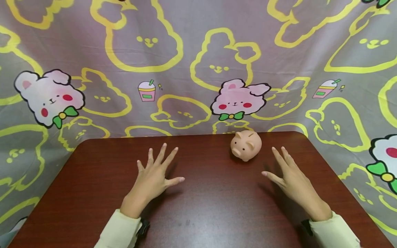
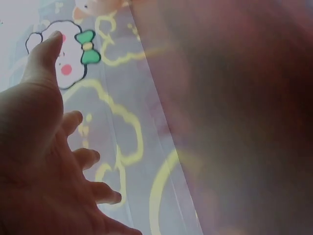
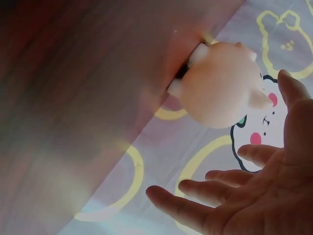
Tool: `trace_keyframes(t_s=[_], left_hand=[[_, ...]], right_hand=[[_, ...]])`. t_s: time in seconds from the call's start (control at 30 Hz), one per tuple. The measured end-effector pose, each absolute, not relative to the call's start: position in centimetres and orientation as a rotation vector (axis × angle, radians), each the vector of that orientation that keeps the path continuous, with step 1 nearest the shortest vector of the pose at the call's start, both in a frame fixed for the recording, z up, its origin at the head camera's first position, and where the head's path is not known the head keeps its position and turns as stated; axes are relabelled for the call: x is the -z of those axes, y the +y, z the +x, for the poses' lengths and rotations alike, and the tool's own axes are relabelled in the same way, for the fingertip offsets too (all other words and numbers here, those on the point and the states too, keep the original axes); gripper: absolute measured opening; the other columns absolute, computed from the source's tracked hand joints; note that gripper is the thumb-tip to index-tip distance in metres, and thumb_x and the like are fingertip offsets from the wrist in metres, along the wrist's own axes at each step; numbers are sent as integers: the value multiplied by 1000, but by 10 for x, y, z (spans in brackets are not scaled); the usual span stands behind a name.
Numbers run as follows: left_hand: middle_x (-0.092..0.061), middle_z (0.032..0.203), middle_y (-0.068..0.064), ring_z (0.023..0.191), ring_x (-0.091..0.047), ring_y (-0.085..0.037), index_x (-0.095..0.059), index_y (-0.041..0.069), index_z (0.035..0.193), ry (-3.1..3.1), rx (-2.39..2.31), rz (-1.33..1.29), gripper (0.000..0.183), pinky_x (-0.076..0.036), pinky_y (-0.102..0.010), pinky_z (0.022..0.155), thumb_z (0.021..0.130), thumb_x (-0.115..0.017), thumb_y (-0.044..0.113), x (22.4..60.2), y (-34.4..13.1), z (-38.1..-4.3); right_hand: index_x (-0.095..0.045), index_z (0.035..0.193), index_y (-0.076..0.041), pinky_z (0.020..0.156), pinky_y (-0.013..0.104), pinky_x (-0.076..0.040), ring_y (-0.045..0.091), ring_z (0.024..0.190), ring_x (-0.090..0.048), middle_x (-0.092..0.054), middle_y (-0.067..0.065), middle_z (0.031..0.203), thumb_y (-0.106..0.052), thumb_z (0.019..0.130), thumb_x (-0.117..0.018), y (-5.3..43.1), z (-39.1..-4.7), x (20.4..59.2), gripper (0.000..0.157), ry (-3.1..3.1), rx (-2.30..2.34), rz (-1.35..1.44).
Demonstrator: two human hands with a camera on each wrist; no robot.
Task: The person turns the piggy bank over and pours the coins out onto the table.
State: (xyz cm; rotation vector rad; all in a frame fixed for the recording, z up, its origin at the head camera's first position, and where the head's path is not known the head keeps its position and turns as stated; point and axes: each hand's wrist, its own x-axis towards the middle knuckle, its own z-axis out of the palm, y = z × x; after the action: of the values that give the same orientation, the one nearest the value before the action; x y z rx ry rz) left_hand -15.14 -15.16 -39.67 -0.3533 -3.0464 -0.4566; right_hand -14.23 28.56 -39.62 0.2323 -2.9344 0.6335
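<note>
You have a dk. red-brown wood-grain tabletop, far corners rounded, pale glare nr. its ctr. Behind it & along both sides, you face grey fabric, lightly creased, printed w/ yellow animal outlines, bunny faces w/ green bows, pink cups w/ straws. Your L wrist view: upper L corner washed out by bright light.

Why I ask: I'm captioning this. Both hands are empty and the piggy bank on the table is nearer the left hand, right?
Wrong side: the head view shows the piggy bank on the table nearer the right hand than the left hand; both are empty.
</note>
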Motion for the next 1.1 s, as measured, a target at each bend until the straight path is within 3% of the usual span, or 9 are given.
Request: trace_keyframes(t_s=[0.17, 0.6, 1.1], left_hand=[[-3, 178, -8, 158, -3, -55, -13, 40, 168, -3049, 534, -459, 106, -12, -87, 113, 86, -72, 70, 393, -126, -166], [-6, 178, 2, 162, -10, -45, -13, 52, 165, -3005, 947, -668, 101, -16, -76, 122, 87, -77, 63, 392, -61, -206], [-8, 178, -7, 161, -18, -42, -13, 54, 164, -2902, 1263, -874, 92, -29, -66, 123, 94, -72, 58, 411, 4, -249]], right_hand=[[-22, 168, -15, 90, 78, -43, 61, 133, -49, -21, 31, 169, -51, 97, -71, 280, -150, 395, 93, -2901, -655, 249], [-38, 160, -2, 106, 76, -37, 60, 142, -38, -33, 39, 159, -36, 90, -83, 270, -168, 395, 90, -2772, -793, 346], [-34, 161, 2, 114, 74, -30, 56, 148, -32, -37, 35, 159, -23, 90, -84, 260, -199, 405, 90, -2706, -912, 376]])
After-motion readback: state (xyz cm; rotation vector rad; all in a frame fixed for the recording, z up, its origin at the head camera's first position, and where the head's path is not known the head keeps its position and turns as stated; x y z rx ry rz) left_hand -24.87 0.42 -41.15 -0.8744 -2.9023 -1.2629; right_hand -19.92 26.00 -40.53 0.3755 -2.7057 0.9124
